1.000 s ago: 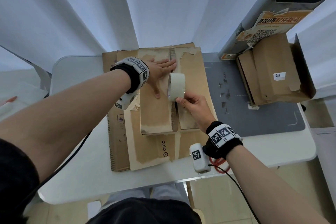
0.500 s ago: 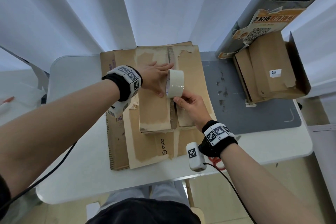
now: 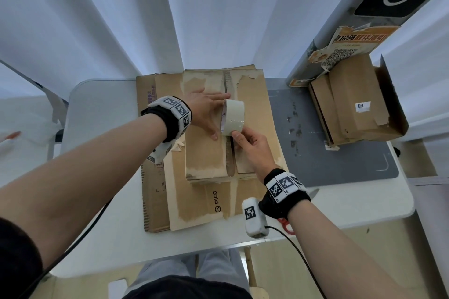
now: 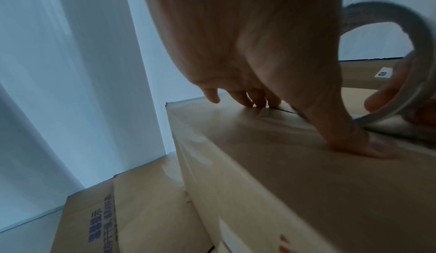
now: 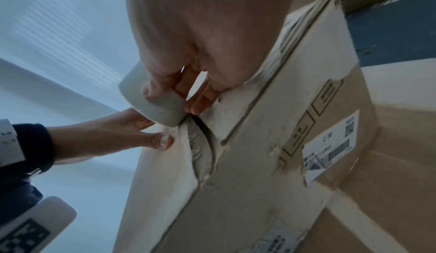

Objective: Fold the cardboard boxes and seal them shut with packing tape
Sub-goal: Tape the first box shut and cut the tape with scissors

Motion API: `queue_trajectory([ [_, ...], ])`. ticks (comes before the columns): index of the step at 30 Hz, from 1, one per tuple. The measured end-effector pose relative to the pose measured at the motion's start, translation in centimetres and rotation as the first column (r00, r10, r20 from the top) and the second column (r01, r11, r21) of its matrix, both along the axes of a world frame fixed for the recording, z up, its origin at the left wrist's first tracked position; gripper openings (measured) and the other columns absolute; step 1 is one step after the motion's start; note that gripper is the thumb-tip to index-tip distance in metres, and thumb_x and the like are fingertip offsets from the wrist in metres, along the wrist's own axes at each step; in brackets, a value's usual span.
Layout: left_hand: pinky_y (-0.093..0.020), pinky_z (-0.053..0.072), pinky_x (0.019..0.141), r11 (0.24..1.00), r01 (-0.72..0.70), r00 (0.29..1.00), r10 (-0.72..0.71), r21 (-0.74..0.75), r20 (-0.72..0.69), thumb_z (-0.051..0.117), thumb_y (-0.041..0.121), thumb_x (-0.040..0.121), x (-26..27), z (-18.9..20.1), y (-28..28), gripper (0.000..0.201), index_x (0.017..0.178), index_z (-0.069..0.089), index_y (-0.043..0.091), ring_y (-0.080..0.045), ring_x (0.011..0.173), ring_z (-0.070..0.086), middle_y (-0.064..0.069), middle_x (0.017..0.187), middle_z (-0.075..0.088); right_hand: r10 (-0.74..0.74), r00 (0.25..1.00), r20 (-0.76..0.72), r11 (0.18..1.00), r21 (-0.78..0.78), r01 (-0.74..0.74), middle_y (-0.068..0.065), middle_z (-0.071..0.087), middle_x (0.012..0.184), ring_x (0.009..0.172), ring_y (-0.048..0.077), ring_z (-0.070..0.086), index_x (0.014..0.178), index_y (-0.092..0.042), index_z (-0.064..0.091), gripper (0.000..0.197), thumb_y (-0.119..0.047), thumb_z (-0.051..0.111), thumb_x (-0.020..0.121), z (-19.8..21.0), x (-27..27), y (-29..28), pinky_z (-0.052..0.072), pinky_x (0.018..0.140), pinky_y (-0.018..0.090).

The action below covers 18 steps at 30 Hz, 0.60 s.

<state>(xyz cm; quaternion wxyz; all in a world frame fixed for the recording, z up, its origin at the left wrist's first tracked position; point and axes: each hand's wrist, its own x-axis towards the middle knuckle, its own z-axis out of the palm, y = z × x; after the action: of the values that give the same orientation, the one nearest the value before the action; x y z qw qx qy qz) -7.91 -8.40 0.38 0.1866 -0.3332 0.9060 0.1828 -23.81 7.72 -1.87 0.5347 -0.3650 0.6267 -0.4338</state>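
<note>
A brown cardboard box (image 3: 206, 153) stands on flattened cardboard sheets (image 3: 155, 177) in the middle of the white table. Its two top flaps meet at a center seam (image 5: 202, 145). My left hand (image 3: 206, 114) lies flat on the left flap, fingers spread and thumb pressing beside the seam (image 4: 368, 145). My right hand (image 3: 250, 143) grips a cream roll of packing tape (image 3: 232, 117) standing on edge over the seam, thumb on its outer face (image 5: 151, 91) and fingers inside the core. The roll (image 4: 401, 51) sits just right of my left thumb.
A grey mat (image 3: 328, 148) covers the table's right half. An open box holding folded cardboard (image 3: 352, 104) stands at the back right. Red-handled scissors (image 3: 288, 226) peek out under my right wrist at the front edge. White curtains (image 3: 121, 19) hang behind the table.
The tape roll and my right hand have edged slightly toward the near side along the seam. My left hand stays pressed flat on the left flap.
</note>
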Motion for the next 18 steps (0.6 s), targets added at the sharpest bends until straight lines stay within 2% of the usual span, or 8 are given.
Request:
queue_trajectory([
  [5, -0.042, 0.000, 0.124, 0.995, 0.058, 0.998, -0.056, -0.079, 0.034, 0.066, 0.079, 0.066, 0.1, 0.1, 0.2, 0.120, 0.159, 0.008, 0.030, -0.006, 0.152, 0.001, 0.018, 0.165, -0.002, -0.032, 0.999, 0.012, 0.999, -0.008, 0.032, 0.002, 0.073, 0.115, 0.111, 0.014, 0.067, 0.124, -0.014, 0.068, 0.029, -0.021, 0.063, 0.097, 0.0, 0.1, 0.3, 0.051, 0.099, 0.029],
  [10, -0.044, 0.001, 0.124, 0.995, 0.054, 0.996, -0.047, -0.084, 0.073, 0.064, 0.078, 0.071, 0.0, 0.3, 0.2, 0.116, 0.158, 0.001, 0.034, -0.007, 0.152, 0.001, 0.020, 0.164, -0.005, -0.040, 0.999, 0.003, 0.998, -0.048, 0.040, 0.005, 0.074, 0.108, 0.094, 0.005, 0.066, 0.119, -0.006, 0.070, 0.026, -0.018, 0.063, 0.097, 0.4, 0.3, 1.5, 0.049, 0.085, 0.021],
  [12, -0.045, 0.003, 0.124, 0.995, 0.044, 0.997, -0.039, -0.085, 0.065, 0.065, 0.078, 0.070, 0.0, 0.3, 0.2, 0.118, 0.158, 0.000, 0.035, -0.008, 0.152, 0.002, 0.019, 0.164, -0.006, -0.051, 0.998, 0.044, 0.997, -0.061, 0.053, -0.003, 0.073, 0.095, 0.084, -0.002, 0.064, 0.117, -0.003, 0.069, 0.023, -0.013, 0.060, 0.098, 0.6, 0.1, 2.1, 0.048, 0.079, 0.015],
  [14, -0.046, 0.005, 0.124, 0.993, 0.046, 0.997, -0.039, -0.107, 0.065, 0.066, 0.079, 0.068, 0.1, 0.1, 0.3, 0.119, 0.158, 0.000, 0.035, -0.012, 0.153, 0.003, 0.017, 0.164, -0.009, -0.044, 0.997, 0.059, 0.997, -0.066, 0.048, -0.009, 0.071, 0.088, 0.078, -0.004, 0.062, 0.114, -0.003, 0.069, 0.020, -0.012, 0.060, 0.098, 0.7, 0.0, 2.3, 0.047, 0.077, 0.014],
  [18, -0.047, 0.002, 0.124, 0.953, 0.191, 0.978, -0.166, -0.235, 0.123, 0.064, 0.072, 0.076, -0.4, -0.2, 0.7, 0.116, 0.157, -0.008, 0.032, -0.020, 0.153, -0.003, 0.010, 0.165, -0.014, -0.026, 0.999, 0.023, 0.999, -0.039, 0.027, 0.000, 0.072, 0.095, 0.088, 0.003, 0.065, 0.105, -0.002, 0.071, 0.019, -0.018, 0.064, 0.096, 1.0, 0.6, 2.4, 0.049, 0.082, 0.018],
])
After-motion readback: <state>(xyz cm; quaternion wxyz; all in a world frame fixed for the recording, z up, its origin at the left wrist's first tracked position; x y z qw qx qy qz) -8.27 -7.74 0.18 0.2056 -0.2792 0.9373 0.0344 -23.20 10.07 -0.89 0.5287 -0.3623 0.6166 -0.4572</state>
